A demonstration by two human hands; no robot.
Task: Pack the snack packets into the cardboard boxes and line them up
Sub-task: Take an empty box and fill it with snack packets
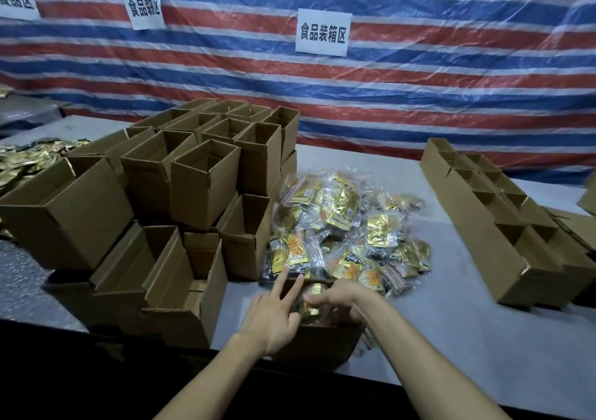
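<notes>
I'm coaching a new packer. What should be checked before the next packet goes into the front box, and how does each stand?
1. Front box open on top: ok.
2. Room left inside it: cannot tell, hands cover it.
3. Packet pile close behind the box: ok.
4. Left hand free, fingers straight: ok.
5. Right hand grip: cannot tell, blurred.
6. Row of boxes on the right lined up: ok.

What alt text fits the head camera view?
A person's left hand and right hand work over an open cardboard box at the table edge, a gold snack packet inside. Behind it lies a heap of packets, with stacked open boxes left and a box row right.
</notes>
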